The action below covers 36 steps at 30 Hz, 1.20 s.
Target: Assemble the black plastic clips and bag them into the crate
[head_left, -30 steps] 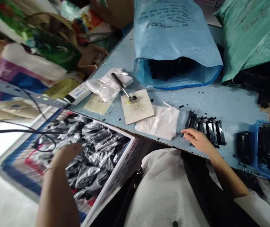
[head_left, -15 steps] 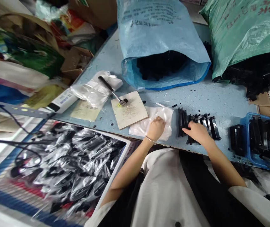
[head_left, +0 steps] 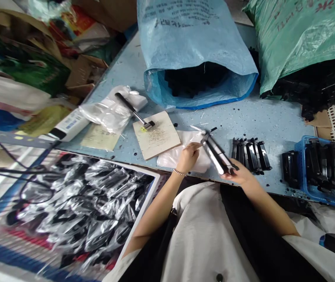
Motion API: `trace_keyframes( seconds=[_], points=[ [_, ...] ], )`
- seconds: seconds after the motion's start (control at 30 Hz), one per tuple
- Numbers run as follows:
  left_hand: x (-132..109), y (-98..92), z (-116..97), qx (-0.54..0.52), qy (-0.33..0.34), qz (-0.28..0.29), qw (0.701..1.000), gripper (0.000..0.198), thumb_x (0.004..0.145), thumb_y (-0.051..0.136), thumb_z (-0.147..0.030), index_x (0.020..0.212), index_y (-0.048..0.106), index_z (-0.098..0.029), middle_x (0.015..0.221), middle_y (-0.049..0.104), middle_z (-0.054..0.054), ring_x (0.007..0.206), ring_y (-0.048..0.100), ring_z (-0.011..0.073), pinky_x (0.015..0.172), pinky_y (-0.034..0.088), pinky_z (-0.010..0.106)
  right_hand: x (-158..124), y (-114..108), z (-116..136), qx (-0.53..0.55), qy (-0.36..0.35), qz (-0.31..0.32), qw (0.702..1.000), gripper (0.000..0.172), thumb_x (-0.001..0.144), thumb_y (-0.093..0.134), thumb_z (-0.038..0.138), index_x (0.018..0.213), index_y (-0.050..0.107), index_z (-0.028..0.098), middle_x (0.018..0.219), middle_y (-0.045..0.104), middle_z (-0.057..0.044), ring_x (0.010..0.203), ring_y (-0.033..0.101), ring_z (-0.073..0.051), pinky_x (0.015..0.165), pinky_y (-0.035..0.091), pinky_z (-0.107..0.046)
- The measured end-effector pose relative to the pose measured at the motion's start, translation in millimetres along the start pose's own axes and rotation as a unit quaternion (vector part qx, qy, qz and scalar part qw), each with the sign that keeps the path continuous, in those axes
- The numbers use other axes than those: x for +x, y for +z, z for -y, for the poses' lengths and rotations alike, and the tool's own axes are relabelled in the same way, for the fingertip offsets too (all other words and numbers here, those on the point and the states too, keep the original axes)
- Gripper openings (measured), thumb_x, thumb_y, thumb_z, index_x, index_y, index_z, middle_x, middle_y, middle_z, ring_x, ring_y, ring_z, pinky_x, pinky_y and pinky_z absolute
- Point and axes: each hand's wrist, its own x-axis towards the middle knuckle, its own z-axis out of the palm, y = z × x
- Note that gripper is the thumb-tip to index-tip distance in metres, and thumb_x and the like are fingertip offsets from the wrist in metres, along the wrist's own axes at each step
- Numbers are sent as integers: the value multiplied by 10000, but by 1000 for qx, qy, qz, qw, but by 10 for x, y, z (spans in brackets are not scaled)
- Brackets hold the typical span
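Note:
My right hand holds a long black plastic part lifted off the blue table, its far end pointing toward my left hand. My left hand pinches the top clear plastic bag of a small stack lying at the table's near edge. A row of several similar black parts stands on the table just right of my right hand.
A blue basket of black parts sits at the right, with more parts beside it. Blue and green sacks of black pieces lie behind. A small hammer rests on a board. A crate of bagged parts stands at lower left.
My left hand swung from over the crate to the bag stack. My right hand picked one black part out of the row and lifted it toward the left hand.

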Motion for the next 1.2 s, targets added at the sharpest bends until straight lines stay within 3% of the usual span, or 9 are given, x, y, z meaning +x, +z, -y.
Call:
trace_keyframes(
  seconds=[0.13,0.27,0.5,0.6,0.77,0.93,1.0,1.1,1.2],
  points=[
    [-15,-126,34,43,1,-52,998,446,869,462,-56,1242,681,-166,1285,690,121,1249,638,223,1108,518,406,153,242,-229,110,54,81,989,293,875,535,473,817,556,186,528,337,80,433,146,-72,402,170,-209],
    [-243,-168,-243,30,127,-5,991,501,952,397,-56,1395,596,-178,1375,633,133,1319,596,215,1155,492,419,221,248,-261,134,80,79,985,322,944,448,454,814,561,183,541,317,84,449,120,-76,420,173,-197],
    [-669,-52,-752,-77,217,68,971,653,978,436,-75,1592,340,-274,1442,549,159,1278,620,220,1040,586,379,62,307,-53,-42,-18,-121,992,359,899,592,549,759,510,228,577,394,62,540,392,-129,559,359,-246],
    [-701,-61,-778,-49,217,81,972,687,967,543,-168,1605,295,-225,1445,539,193,1277,616,274,1023,595,439,-69,424,23,-269,-81,-190,941,233,881,645,446,875,575,224,724,573,10,713,557,-179,677,409,-271],
    [-859,-355,-854,29,237,79,968,536,987,587,-218,1507,460,-247,1195,699,120,1106,686,246,981,604,430,-74,636,-40,-312,-116,-67,941,151,920,566,351,926,592,202,784,656,-2,778,630,-191,679,420,-263],
    [-1040,-516,-800,160,143,12,977,839,780,846,-425,1511,473,-247,1562,429,239,1393,487,448,1084,488,630,42,786,46,-338,-96,-88,932,178,956,558,364,949,618,197,794,676,-7,753,640,-188,676,427,-270],
    [-1047,-464,-728,143,108,3,984,728,822,810,-369,1476,515,-243,1662,288,216,1476,393,450,1129,457,619,60,832,115,-377,-82,-103,917,155,934,587,306,1016,640,185,817,687,-31,776,651,-205,701,440,-288],
    [-1098,-543,-646,12,33,23,999,377,946,622,-281,1320,642,-240,1572,485,144,1345,589,317,1041,578,455,19,847,207,-353,-89,-13,931,291,926,616,319,1183,639,183,883,708,-40,794,658,-201,700,463,-288],
    [-1332,-1059,-559,-102,-149,-5,983,280,877,664,-423,1080,737,-243,1214,749,86,892,761,265,690,664,371,-113,717,333,-289,-91,102,947,406,952,610,428,1298,626,217,957,735,-25,823,681,-181,719,493,-274]
  ],
)
